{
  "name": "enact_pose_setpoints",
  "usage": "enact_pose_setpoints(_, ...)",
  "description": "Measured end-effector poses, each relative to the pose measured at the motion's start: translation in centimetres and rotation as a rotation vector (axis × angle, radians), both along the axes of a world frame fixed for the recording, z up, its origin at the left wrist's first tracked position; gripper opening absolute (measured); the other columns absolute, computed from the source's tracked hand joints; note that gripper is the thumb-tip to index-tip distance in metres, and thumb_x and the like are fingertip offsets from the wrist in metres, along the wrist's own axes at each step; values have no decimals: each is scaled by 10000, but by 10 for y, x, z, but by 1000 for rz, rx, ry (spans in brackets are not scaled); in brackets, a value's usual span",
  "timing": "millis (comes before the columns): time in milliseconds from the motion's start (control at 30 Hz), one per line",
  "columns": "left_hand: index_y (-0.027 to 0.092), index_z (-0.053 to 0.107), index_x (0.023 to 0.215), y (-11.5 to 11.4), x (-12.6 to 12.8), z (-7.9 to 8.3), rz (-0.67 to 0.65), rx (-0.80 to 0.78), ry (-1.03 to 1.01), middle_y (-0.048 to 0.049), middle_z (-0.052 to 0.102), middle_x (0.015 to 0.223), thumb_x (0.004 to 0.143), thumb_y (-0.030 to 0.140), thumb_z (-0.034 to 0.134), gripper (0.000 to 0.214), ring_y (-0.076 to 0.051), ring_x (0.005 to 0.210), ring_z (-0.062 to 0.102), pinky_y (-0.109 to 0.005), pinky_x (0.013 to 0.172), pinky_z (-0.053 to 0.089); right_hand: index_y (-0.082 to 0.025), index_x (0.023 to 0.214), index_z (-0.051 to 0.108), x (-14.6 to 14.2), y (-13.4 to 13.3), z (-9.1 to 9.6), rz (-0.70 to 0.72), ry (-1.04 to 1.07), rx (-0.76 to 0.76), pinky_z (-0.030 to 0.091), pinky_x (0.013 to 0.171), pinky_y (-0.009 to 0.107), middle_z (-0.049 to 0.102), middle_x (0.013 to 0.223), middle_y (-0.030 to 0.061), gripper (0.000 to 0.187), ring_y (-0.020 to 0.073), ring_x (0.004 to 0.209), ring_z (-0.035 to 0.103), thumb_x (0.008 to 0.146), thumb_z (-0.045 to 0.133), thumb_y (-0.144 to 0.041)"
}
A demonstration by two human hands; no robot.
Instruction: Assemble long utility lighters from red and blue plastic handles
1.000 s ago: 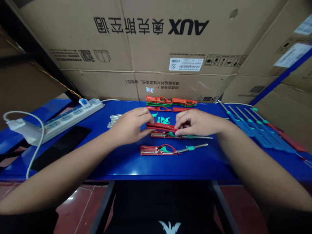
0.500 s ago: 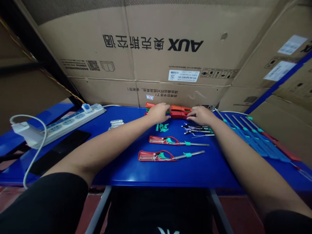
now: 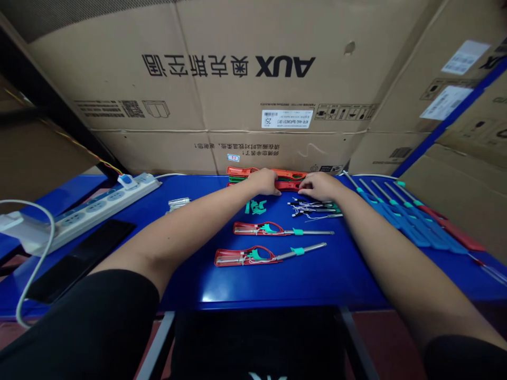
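Red, orange and green lighter casing halves lie in a stack along the back of the blue table. My left hand (image 3: pixel 264 182) reaches over the stack, fingers bent around the red lighter casing (image 3: pixel 288 186) at its front. At the right end of that casing, my right hand (image 3: pixel 320 186) pinches it between thumb and fingers. Behind it is an orange casing (image 3: pixel 291 173), partly covered by my left hand. Two open lighters, one nearer (image 3: pixel 229 257) and one farther (image 3: pixel 247 228), hold metal tubes, white wires and green parts.
Small green pieces (image 3: pixel 256 207) and black parts with white wires (image 3: pixel 307 207) lie before my hands. Metal cylinders (image 3: pixel 179 202), a black phone (image 3: pixel 81 261) and a power strip (image 3: pixel 106 203) are at left. Blue lighters (image 3: pixel 412 221) line the right. Cardboard (image 3: pixel 237 121) stands behind.
The view has shifted slightly, moving the table's things leftward in it. My hands stay at the casing stack; the red casing now appears slimmer and sits closer along the stack's front.
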State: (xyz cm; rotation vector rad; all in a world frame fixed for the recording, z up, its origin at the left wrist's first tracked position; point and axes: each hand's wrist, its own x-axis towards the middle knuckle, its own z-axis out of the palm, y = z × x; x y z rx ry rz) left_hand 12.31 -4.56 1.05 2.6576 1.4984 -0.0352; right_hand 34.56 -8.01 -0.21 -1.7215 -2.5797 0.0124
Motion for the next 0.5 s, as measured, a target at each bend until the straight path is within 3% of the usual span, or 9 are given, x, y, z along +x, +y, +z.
enact_pose_setpoints(300,218,754,1118,8,9,7,-7,-70,58,-88,748,1114,744,484,754,459,-278,997,689,-312,848,520,-234,1057,786,2,1,-1,-28,18,-40,429,679,274,765,959,47,320,180,800,642,880,601,-425)
enact_pose_setpoints(500,208,702,1196,7,6,7,-1,-7,18,-102,732,1138,690,475,794,579,-287,1008,679,-310,813,522,-255,1033,788,0,0,-1,-64,6,-50,402,620,273,769,894,34,298,172,740,638,858,621,-429)
